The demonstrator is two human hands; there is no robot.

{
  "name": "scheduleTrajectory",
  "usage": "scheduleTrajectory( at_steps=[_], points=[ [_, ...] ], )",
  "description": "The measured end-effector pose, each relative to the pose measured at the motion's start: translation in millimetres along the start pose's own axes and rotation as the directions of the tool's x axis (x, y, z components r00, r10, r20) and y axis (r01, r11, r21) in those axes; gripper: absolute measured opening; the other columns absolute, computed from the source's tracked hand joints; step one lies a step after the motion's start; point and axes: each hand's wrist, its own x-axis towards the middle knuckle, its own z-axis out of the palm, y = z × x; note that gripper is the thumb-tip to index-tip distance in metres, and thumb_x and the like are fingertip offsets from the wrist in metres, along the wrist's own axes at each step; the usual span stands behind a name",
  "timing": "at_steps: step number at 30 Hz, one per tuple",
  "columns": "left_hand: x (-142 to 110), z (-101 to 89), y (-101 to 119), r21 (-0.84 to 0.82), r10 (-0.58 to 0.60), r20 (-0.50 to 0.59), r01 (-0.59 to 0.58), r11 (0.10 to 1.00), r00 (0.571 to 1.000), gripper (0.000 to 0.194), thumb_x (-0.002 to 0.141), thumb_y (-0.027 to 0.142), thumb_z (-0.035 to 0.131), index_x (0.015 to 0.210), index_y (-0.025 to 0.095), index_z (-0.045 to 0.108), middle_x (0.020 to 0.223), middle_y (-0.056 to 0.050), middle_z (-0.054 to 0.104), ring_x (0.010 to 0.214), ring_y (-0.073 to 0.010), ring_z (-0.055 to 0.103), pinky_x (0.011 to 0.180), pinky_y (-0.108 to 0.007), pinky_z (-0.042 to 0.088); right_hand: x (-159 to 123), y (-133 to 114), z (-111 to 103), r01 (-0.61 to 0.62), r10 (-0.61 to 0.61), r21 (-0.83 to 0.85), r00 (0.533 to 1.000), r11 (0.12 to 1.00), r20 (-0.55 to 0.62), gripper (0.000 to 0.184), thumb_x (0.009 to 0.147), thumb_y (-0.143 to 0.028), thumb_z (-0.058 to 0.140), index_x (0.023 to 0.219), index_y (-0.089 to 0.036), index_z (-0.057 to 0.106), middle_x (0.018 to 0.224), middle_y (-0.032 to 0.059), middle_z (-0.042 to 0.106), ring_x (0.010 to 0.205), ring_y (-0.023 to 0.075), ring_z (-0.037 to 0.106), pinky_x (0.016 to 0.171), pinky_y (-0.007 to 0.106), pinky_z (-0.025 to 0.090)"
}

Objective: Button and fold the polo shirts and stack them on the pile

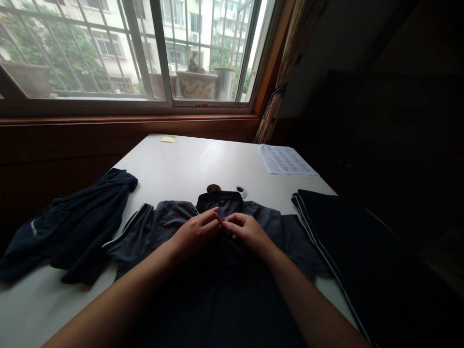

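A dark grey polo shirt point(174, 212) lies spread front side up on the white table, its black collar point(237, 196) toward the window. Just below the collar opening, my left hand point(199, 229) pinches the shirt's front with its thumb and fingertips. My right hand point(250, 233) meets it there, thumb and index finger pressed together on the same bit of cloth. The fingertips of both hands nearly touch. Whatever small part of the placket they grip is hidden between them. White piping edges the sleeve on the left.
Dark navy clothing point(83, 217) lies at the table's left edge, and a folded dark garment with white stripes point(348, 241) on the right. Beyond the collar are a brown round object point(213, 187) and a white roll point(239, 191). Printed papers point(286, 160) and yellow sticky notes point(167, 139) lie farther back.
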Motion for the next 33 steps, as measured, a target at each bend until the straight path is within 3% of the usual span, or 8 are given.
scheduleTrajectory(
  at_steps=[5, 10, 19, 33],
  points=[
    [-1.5, 1.1, -0.1, 0.071, 0.023, -0.037, -0.020, 0.997, 0.999, 0.018, 0.102, 0.020, 0.048, 0.089, 0.017, 0.060, 0.094, -0.004, 0.067, 0.094, -0.0160, 0.069, 0.092, -0.034, 0.060, 0.3, -0.3, 0.8, -0.006, 0.007, 0.019, 1.000, 1.000, -0.017, 0.031, 0.075, -0.048, 0.075, 0.081, -0.017, 0.071, 0.071, 0.0010, 0.064, 0.062, 0.0132, 0.055, 0.059, 0.028, 0.044],
    [-3.9, 1.4, -2.3, 0.148, -0.018, -0.023, 0.021, 0.989, 1.000, 0.018, 0.101, 0.023, 0.052, 0.087, 0.017, 0.062, 0.095, -0.005, 0.067, 0.082, -0.0149, 0.066, 0.077, -0.030, 0.057, -0.3, 0.4, -2.2, 0.008, -0.005, 0.091, 0.999, 0.996, -0.038, 0.028, 0.075, -0.045, 0.076, 0.083, -0.018, 0.072, 0.075, 0.0007, 0.065, 0.067, 0.0139, 0.055, 0.063, 0.028, 0.044],
    [-5.4, 2.4, -2.9, 0.147, 0.012, -0.018, -0.009, 0.989, 1.000, 0.013, 0.100, 0.020, 0.053, 0.090, 0.018, 0.062, 0.090, -0.003, 0.064, 0.090, -0.0153, 0.064, 0.081, -0.031, 0.058, -2.8, 1.6, -3.6, -0.023, 0.034, 0.222, 0.998, 0.975, -0.045, 0.022, 0.074, -0.037, 0.079, 0.082, -0.017, 0.075, 0.072, -0.0007, 0.065, 0.069, 0.0131, 0.054, 0.069, 0.029, 0.040],
    [-3.6, 2.5, -0.1, 0.102, 0.015, -0.028, -0.012, 0.995, 0.999, 0.016, 0.101, 0.022, 0.053, 0.091, 0.016, 0.064, 0.094, -0.006, 0.066, 0.094, -0.0169, 0.067, 0.083, -0.030, 0.060, -3.1, 4.0, 1.4, -0.090, 0.116, 0.412, 0.993, 0.907, -0.039, 0.027, 0.069, -0.038, 0.086, 0.081, -0.016, 0.076, 0.076, 0.0019, 0.069, 0.072, 0.0140, 0.060, 0.074, 0.029, 0.046]
  ],
)
